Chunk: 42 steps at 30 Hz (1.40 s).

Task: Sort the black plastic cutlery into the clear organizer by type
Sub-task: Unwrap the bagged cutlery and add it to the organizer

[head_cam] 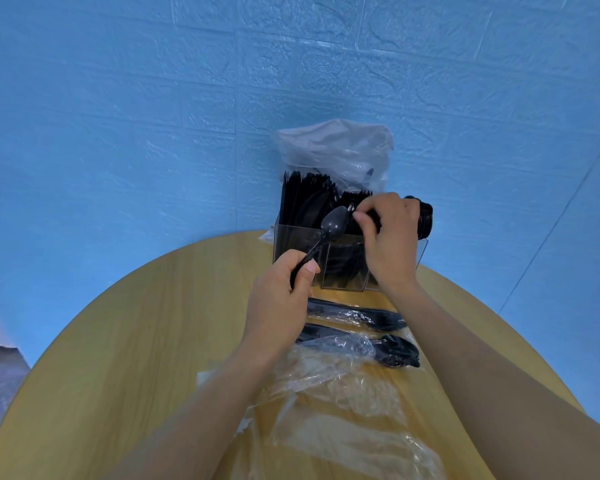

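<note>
— Holding a black spoon point(333, 225) by its handle, the left hand point(279, 303) has its fingers point(309, 268) clamped round the stem, bowl up, just in front of the clear organizer point(340, 268) at the far edge of the bench point(125, 341).

— And the right hand point(390, 237)?

— Its fingers are pinched together on the fork tines point(357, 199) standing in the middle compartment, probably tidying or parting them. Behind it a stack of what look like spoons sits at the right end, though I cannot tell exactly.

— So where should the spoon go?

— I'd judge it belongs with its own kind, not among the knives point(302, 199) on the left. Best to turn it handle-down, lower it straight in alongside the others, and let go only once the handle touches bottom.

— More to sort?

— Yes, two wrapped cutlery bundles point(378, 341) lie near the person, between the organizer and the loose plastic wrap point(343, 410).
</note>
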Tool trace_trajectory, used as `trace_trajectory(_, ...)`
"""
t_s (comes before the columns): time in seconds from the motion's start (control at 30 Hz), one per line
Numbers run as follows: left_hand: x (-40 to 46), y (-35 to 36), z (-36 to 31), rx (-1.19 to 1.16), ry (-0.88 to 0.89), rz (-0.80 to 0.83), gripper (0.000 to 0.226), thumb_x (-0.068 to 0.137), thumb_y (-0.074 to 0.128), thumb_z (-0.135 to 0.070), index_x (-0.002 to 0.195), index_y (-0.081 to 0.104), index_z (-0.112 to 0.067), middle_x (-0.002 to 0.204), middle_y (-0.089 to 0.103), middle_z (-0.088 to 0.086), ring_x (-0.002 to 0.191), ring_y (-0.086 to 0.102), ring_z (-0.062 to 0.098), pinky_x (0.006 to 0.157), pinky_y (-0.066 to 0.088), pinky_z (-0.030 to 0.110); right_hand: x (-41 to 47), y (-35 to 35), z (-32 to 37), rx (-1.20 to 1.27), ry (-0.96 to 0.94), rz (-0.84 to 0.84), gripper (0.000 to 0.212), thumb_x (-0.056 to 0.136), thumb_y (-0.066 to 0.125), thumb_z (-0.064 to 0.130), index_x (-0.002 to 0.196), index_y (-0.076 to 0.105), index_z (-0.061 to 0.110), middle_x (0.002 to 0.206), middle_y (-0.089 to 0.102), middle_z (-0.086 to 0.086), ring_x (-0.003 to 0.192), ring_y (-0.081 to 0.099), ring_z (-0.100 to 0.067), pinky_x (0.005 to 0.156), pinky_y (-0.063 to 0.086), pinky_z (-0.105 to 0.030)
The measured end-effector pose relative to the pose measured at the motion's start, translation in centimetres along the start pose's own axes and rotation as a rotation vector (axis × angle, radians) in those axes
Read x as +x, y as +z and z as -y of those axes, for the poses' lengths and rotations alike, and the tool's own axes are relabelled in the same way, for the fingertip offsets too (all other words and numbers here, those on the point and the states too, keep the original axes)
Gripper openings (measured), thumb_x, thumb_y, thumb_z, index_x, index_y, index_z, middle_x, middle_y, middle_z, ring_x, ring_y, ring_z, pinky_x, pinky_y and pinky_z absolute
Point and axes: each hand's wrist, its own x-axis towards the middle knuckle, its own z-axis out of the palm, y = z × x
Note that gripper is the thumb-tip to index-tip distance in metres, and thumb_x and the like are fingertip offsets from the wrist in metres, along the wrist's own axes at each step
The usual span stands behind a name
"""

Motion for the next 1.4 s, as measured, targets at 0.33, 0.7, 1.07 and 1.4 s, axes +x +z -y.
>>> trace_trajectory(0.33, -0.1, 0.4, -0.3, 0.01, 0.027, 0.037, 0.018, 0.097, 0.047, -0.027, 0.082, 0.056, -0.023, 0.06, 0.05, -0.005, 0.056, 0.044, 0.007, 0.051, 0.035, 0.021, -1.3, -3.2, 3.0, 0.275, 0.088, 0.108, 0.02, 0.098, 0.049, 0.023, 0.101, 0.068, 0.018, 0.09, 0.064, 0.006, 0.087, 0.055, -0.005, 0.08, 0.043, -0.022)
trace_trajectory(0.7, 1.8, 3.0, -2.7, 0.216, 0.12, 0.143, 0.015, 0.099, 0.045, -0.027, 0.094, 0.058, -0.023, 0.076, 0.055, -0.01, 0.065, 0.051, 0.006, 0.056, 0.037, 0.019, 0.0, -7.6, 1.0, 0.626, 0.381, 0.056, 0.012, 0.089, 0.059, 0.001, 0.099, 0.057, 0.008, 0.068, 0.049, 0.001, 0.047, 0.048, -0.002, 0.05, 0.043, -0.017)
trace_trajectory(1.07, 4.6, 6.3, -2.3, 0.54, 0.305, 0.167, 0.039, 0.093, 0.054, -0.017, 0.132, 0.049, -0.016, 0.128, 0.046, 0.0, 0.116, 0.043, 0.015, 0.097, 0.036, 0.027, 2.6, -11.0, -2.9, 0.483, 0.3, -0.296, 0.011, 0.093, 0.054, 0.007, 0.099, 0.052, 0.016, 0.08, 0.053, 0.007, 0.048, 0.053, -0.005, 0.056, 0.045, -0.016)
trace_trajectory(1.4, 4.7, 6.8, -0.9, 0.698, 0.383, 0.183, 0.053, 0.089, 0.057, -0.019, 0.14, 0.04, -0.017, 0.137, 0.041, -0.001, 0.127, 0.035, 0.015, 0.11, 0.028, 0.029, 2.2, -7.5, -3.4, 0.269, 0.155, -0.09, 0.019, 0.092, 0.057, 0.011, 0.105, 0.047, 0.02, 0.079, 0.053, 0.015, 0.056, 0.055, -0.002, 0.066, 0.052, -0.034)
